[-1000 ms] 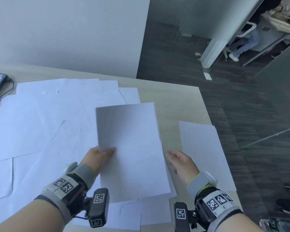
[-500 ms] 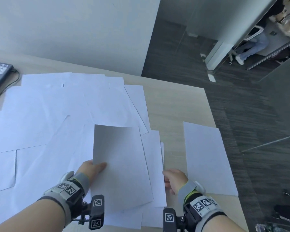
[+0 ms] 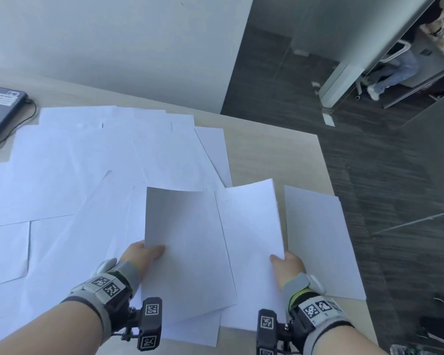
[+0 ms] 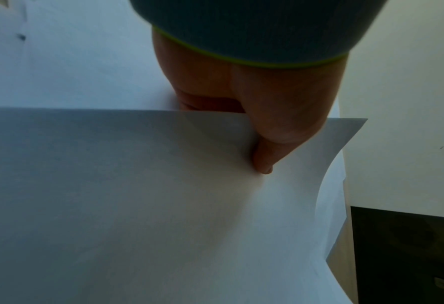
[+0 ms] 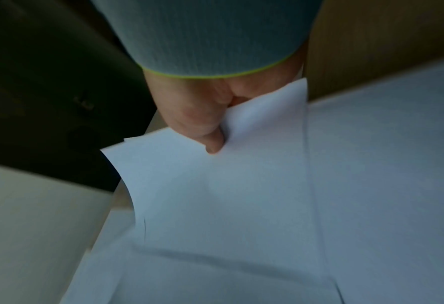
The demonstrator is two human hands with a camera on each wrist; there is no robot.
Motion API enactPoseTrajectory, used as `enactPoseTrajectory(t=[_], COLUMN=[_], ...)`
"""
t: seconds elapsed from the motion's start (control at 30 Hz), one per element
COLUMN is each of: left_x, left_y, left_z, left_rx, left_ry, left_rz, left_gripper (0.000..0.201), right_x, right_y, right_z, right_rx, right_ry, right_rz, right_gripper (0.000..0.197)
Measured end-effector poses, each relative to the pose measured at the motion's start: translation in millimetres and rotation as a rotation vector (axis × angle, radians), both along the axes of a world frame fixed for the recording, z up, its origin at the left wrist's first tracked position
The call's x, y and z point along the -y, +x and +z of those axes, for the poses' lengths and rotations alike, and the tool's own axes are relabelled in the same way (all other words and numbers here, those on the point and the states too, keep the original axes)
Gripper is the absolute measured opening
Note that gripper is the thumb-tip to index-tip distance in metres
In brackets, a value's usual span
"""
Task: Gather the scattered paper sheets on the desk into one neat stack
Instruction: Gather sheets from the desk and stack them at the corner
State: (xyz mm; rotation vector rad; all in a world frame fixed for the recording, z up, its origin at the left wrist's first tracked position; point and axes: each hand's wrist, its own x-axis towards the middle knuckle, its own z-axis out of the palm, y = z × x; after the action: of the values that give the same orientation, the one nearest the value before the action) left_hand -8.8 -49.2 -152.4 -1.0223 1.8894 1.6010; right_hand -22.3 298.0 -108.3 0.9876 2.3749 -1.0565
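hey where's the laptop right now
In the head view the laptop sits at the far left edge of the desk, just beyond the spread of loose sheets.

- Office.
- Light wood desk [image 3: 272, 160] covered in plain white sheets [image 3: 92, 160].
- Closed dark laptop [image 3: 0, 108] at the desk's far left, cable [image 3: 23, 121] plugged in.
- Grey carpet floor [image 3: 369, 175], white partition wall [image 3: 113, 47].
- Glass panel [image 3: 356, 34] at far right; behind it a seated person [image 3: 395, 73] at another desk.
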Motion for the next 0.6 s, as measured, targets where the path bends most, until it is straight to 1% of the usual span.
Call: enactPoseTrajectory(t=[0.07, 0.13, 0.2, 0.27, 0.3, 0.33, 0.4, 0.5, 0.57, 0.6], left_x=[0.5, 0.4, 0.4, 0.0, -1.4, -1.6, -3.3, -6.9, -8.9, -10.0], left_y=[-0.7, -1.4, -1.4, -1.3, -1.0, -1.4, -1.9, 0.2, 0.8, 1.4], left_z=[-0.1, 1.5, 4.4, 5.7, 7.2, 7.3, 7.0, 8.9, 9.0, 10.9], left_rx=[0.004, 0.009, 0.011, 0.01, 0.008, 0.007, 0.0, -0.001, -0.007, -0.002], left_ry=[-0.009, -0.002, -0.003, -0.019, -0.031, -0.041, -0.048, -0.071, -0.068, -0.065], left_rz=[0.001, 0.003, 0.0, -0.01, -0.025, -0.038, -0.067, -0.111, -0.097, -0.082], left_gripper=[0.007, 0.007, 0.008, 0.009, 0.009, 0.009, 0.012, 0.015, 0.023, 0.031], right_x=[-24.3, -48.2, -66.6, -76.4, -78.7, -77.8, -70.3, -50.3, -26.1, -10.6], right_y=[-2.7, -3.8, -3.0, 0.1, 2.7, 5.0, 9.1, 15.1, 18.5, 20.6], right_z=[4.9, 12.2, 20.7, 29.3, 32.7, 33.8, 30.1, 8.2, -0.9, -1.6], right_rx=[-0.075, -0.156, -0.242, -0.302, -0.312, -0.31, -0.254, -0.13, -0.055, -0.029], right_ry=[0.025, 0.025, 0.003, -0.044, -0.099, -0.16, -0.248, -0.258, -0.307, -0.332], right_rz=[-0.116, -0.264, -0.379, -0.416, -0.418, -0.403, -0.315, -0.141, -0.03, 0.021], right_gripper=[0.019, 0.021, 0.018, 0.016, 0.015, 0.014, 0.011, 0.013, 0.014, 0.014])
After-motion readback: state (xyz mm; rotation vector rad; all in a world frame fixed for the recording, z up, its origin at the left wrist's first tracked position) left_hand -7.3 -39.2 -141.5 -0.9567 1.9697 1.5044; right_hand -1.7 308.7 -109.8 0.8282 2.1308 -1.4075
